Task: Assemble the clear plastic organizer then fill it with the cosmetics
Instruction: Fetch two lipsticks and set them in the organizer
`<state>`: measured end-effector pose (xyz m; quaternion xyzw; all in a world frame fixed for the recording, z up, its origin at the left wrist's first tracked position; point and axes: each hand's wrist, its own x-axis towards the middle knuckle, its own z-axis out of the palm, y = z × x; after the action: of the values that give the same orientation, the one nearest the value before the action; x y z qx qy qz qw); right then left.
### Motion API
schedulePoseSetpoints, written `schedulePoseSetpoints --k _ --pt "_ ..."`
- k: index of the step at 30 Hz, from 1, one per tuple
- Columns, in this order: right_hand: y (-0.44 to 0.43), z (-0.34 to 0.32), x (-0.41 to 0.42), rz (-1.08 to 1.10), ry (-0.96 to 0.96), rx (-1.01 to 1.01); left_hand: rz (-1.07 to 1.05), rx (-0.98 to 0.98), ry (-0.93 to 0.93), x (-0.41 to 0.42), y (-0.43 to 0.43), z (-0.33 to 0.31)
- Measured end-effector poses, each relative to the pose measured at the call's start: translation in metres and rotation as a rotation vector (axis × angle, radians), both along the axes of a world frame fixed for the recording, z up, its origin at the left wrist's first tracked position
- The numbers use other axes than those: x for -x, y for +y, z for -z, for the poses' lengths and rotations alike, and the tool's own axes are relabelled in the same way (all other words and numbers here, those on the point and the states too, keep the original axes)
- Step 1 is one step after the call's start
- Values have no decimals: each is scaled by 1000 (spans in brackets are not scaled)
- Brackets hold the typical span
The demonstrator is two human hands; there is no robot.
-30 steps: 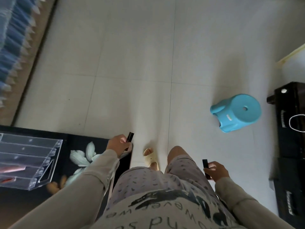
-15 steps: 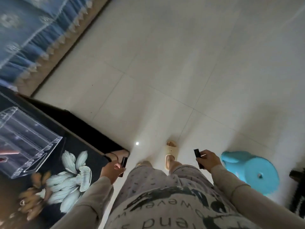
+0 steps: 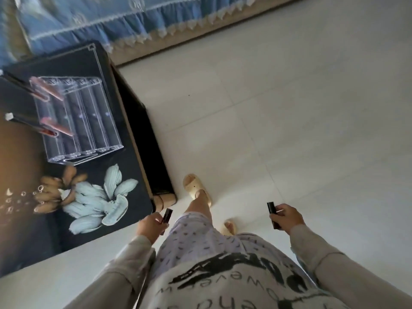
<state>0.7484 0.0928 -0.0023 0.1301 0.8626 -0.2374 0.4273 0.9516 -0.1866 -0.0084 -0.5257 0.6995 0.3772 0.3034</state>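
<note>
the left hand (image 3: 149,226) is curled round a dark tube (image 3: 166,216), low beside the worktop (image 3: 66,63) corner; the right hand (image 3: 287,216) grips a second dark tube (image 3: 273,214) over the floor (image 3: 267,108). the clear organizer (image 3: 82,121) sits well apart on the worktop, pink cosmetics (image 3: 48,88) poking from its far slots. the risk — each tube looks held near one end, so one could slip onto the floor, or nudge the light organizer while going in.

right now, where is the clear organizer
Head view, upper left: the clear organizer stands on the dark flowered table near its floor-side edge, beyond the painted flowers and well ahead of the left hand.
</note>
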Motion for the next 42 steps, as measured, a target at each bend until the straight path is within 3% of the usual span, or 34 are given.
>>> schedulePoseSetpoints --k 12,21,29,35,42 --pt "-130 0 108 -176 8 -114 -74 86 105 124 -147 -26" --pt "-260 7 213 -423 32 -46 -248 110 107 156 -198 -22" --pt "-411 4 311 -873 68 29 -704 74 19 183 -180 -17" --pt "-503 -2 349 -1252 63 16 -1177 45 25 220 -146 -15" --pt "-568 3 357 -1413 68 25 -1488 -17 33 247 -130 -4"
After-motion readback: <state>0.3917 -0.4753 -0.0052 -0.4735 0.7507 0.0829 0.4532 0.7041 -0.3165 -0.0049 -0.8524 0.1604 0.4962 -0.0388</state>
